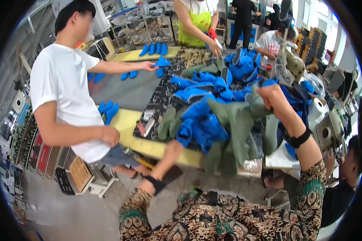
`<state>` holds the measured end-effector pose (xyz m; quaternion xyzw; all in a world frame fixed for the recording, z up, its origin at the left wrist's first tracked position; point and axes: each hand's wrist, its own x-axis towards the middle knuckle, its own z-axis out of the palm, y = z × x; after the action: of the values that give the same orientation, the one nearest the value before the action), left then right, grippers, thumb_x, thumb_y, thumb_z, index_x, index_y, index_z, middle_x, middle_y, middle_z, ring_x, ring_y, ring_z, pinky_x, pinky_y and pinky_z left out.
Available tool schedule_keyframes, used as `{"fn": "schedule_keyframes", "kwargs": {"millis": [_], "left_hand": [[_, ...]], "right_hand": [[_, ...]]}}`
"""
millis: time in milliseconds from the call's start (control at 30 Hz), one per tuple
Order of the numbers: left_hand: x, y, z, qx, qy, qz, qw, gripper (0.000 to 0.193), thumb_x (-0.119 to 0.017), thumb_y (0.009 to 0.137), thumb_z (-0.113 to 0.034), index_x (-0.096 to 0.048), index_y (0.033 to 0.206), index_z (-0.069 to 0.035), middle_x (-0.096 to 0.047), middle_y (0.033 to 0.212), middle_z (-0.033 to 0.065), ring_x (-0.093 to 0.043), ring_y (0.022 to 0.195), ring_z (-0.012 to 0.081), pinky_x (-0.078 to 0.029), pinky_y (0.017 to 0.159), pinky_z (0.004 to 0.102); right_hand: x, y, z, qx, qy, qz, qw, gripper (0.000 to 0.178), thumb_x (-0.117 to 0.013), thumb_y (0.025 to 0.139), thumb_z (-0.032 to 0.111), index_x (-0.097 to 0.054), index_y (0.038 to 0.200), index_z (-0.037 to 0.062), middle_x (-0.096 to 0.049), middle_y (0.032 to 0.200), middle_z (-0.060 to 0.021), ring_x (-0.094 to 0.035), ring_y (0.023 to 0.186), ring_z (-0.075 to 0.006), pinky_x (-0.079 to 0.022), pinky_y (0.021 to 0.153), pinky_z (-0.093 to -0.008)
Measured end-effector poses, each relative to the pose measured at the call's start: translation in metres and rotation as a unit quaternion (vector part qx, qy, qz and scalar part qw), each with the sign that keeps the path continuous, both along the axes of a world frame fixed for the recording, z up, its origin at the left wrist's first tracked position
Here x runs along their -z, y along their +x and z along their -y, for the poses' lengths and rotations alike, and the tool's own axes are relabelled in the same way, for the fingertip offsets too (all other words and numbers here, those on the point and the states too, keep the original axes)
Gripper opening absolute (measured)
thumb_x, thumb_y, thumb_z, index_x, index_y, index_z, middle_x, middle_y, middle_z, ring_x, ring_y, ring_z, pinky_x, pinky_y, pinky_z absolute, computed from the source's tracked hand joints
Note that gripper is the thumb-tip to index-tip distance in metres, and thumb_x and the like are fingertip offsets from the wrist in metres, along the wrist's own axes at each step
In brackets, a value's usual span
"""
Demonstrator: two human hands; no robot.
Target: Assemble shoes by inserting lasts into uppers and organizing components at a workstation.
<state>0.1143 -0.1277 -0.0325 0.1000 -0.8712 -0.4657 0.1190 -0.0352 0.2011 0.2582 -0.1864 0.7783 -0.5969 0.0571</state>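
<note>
While the right hand (270, 98) of the person in the patterned garment grips the upper part of an olive-green boot (258, 109) with bent fingers, the left hand (172, 152) hovers by the near edge, so blurred that I can't tell whether it is clenched or loose; nothing shows in it.

The boot is matt and soft-looking, and it sits at the right of the heap on the counter (128, 123), crowded by others of the same colour, so I can't tell where its lower end finishes. Those olive-green boots (238, 134) sag and fold over one another, a few drooping past the near edge. Behind and left of them rises a tangle of bright blue shoes (199, 95), some showing dark openings.

Room to move is tight around the right hand, with boots below it and more blue shoes just beyond. To the left it opens out: a strip of dark patterned cloth (152, 114), then a broad grey surface bordered by yellow boards, where more blue shoes stand in small groups. A co-worker in a white T-shirt (66, 92) takes up that left side, one arm stretched across the counter.
</note>
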Motion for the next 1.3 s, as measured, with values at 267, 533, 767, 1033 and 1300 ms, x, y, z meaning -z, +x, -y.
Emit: {"fn": "schedule_keyframes", "kwargs": {"millis": [267,533,767,1033,1300], "left_hand": [[0.023,-0.058,-0.074,0.067,-0.110,0.259,0.957,0.060,-0.065,0.065,-0.020,-0.043,0.115,0.004,-0.061,0.082,0.0243,-0.058,0.080,0.0407,-0.046,0.074,0.0458],[0.081,-0.149,-0.071,0.064,-0.053,0.118,0.990,0.034,-0.052,0.069,-0.004,-0.049,0.101,0.009,-0.058,0.091,0.0289,-0.055,0.088,0.0440,-0.045,0.075,0.0465],[0.061,-0.285,-0.041,0.034,-0.105,0.009,0.994,0.010,-0.054,0.060,-0.002,-0.063,0.064,-0.001,-0.060,0.073,0.0236,-0.059,0.071,0.0383,-0.049,0.066,0.0436],[-0.018,-0.232,-0.017,0.001,-0.066,-0.111,0.992,0.011,-0.054,0.076,-0.007,-0.061,0.082,0.000,-0.060,0.075,0.0179,-0.059,0.068,0.0322,-0.046,0.062,0.0375],[0.000,-0.083,-0.048,0.103,-0.269,-0.023,0.957,0.058,-0.066,0.069,-0.014,-0.041,0.120,-0.005,-0.032,0.132,0.0176,-0.031,0.120,0.0372,-0.026,0.093,0.0497]], "right_hand": [[0.039,-0.061,0.026,0.073,0.148,0.142,0.976,0.036,-0.057,0.075,0.018,-0.043,0.044,0.0084,-0.038,0.041,0.0007,-0.031,0.037,-0.0076,-0.020,0.037,-0.0256],[0.042,-0.119,0.045,-0.022,0.196,0.141,0.970,0.038,-0.058,0.076,0.017,-0.040,0.044,0.0058,-0.031,0.044,0.0046,-0.026,0.041,-0.0051,-0.020,0.037,-0.0272],[0.044,-0.202,0.061,-0.207,0.243,-0.131,0.938,0.019,-0.054,0.073,0.010,-0.044,0.057,0.0046,-0.032,0.055,0.0039,-0.031,0.048,-0.0055,-0.027,0.040,-0.0272],[0.094,-0.246,0.074,-0.112,0.307,-0.211,0.921,0.028,-0.056,0.077,0.023,-0.056,0.069,-0.0034,-0.054,0.055,-0.0148,-0.053,0.051,-0.0292,-0.044,0.052,-0.0387],[0.126,-0.172,0.044,-0.037,0.262,-0.076,0.961,0.020,-0.060,0.074,0.015,-0.054,0.083,-0.0017,-0.058,0.076,-0.0172,-0.057,0.073,-0.0339,-0.045,0.066,-0.0398]]}}
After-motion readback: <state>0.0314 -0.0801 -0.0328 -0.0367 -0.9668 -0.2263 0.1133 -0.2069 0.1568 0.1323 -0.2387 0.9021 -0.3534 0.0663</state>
